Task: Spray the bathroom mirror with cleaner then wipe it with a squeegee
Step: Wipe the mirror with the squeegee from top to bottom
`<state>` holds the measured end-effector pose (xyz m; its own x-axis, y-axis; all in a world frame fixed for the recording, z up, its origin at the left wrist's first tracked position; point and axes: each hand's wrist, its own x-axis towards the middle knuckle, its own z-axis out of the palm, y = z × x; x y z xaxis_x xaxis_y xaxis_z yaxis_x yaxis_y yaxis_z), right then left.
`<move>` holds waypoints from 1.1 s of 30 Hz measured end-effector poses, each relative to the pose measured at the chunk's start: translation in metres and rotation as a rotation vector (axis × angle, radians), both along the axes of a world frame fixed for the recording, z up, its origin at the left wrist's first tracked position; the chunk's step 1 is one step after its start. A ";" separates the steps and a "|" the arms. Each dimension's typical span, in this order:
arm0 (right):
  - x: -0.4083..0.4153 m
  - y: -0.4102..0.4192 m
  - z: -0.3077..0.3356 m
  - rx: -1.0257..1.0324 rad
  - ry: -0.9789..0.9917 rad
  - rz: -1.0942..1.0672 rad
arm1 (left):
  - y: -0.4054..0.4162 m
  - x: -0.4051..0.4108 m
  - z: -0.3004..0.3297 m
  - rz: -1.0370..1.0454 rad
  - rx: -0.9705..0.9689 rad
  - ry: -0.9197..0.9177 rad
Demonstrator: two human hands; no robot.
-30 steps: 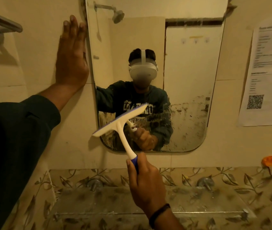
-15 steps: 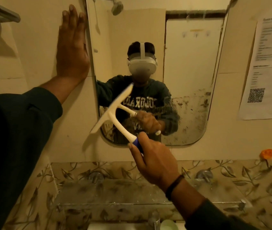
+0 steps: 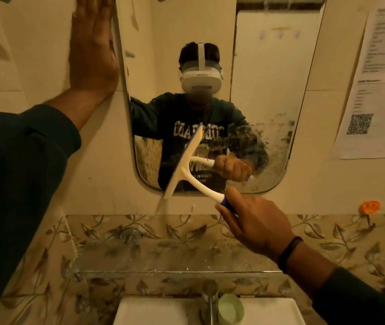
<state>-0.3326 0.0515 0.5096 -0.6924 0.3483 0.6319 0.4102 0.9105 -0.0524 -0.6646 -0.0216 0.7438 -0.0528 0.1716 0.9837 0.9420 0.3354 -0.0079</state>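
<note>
Mirror [image 3: 264, 73]: mounted on the tiled wall [image 3: 34, 55] and filling the view from centre to 12 o'clock, with spray droplets and smears on its lower right area. At 10 o'clock the left hand [image 3: 93, 55] lies flat and open on the wall, fingers together, just beside the mirror's left edge. At centre the squeegee [image 3: 183, 163] blade stands tilted on the lower glass, past the bottom edge; toward 4 o'clock the right hand [image 3: 257, 226] is clamped on its blue handle end, above the glass shelf [image 3: 163, 259].
</note>
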 end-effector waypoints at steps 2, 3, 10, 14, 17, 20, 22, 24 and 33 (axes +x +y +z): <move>0.001 -0.002 0.000 0.005 0.003 0.001 | 0.000 0.003 0.001 -0.016 0.007 -0.009; -0.002 -0.005 0.002 0.009 0.017 0.004 | 0.001 0.004 0.001 -0.024 0.008 -0.010; -0.053 -0.025 0.021 0.048 0.005 0.059 | 0.003 0.002 -0.002 -0.027 0.029 0.009; -0.048 -0.016 0.015 0.030 -0.022 0.044 | 0.002 0.001 -0.004 -0.019 0.039 0.026; -0.024 -0.003 0.003 0.019 -0.011 0.023 | 0.003 0.001 -0.005 -0.019 0.045 0.027; 0.006 0.008 -0.011 -0.019 0.002 -0.009 | 0.004 0.000 -0.004 -0.019 0.048 0.034; 0.022 0.011 -0.019 -0.034 0.012 -0.036 | 0.006 -0.001 -0.004 -0.016 0.050 0.039; 0.029 0.010 -0.021 -0.043 0.007 -0.052 | 0.007 -0.001 -0.003 -0.015 0.058 0.028; -0.018 -0.003 0.032 0.085 0.103 0.019 | 0.016 -0.009 -0.004 -0.082 0.102 0.049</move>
<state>-0.3510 0.0481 0.5420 -0.6280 0.2781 0.7269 0.3895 0.9209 -0.0157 -0.6737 -0.0056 0.7397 0.0056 0.0722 0.9974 0.9656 0.2588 -0.0242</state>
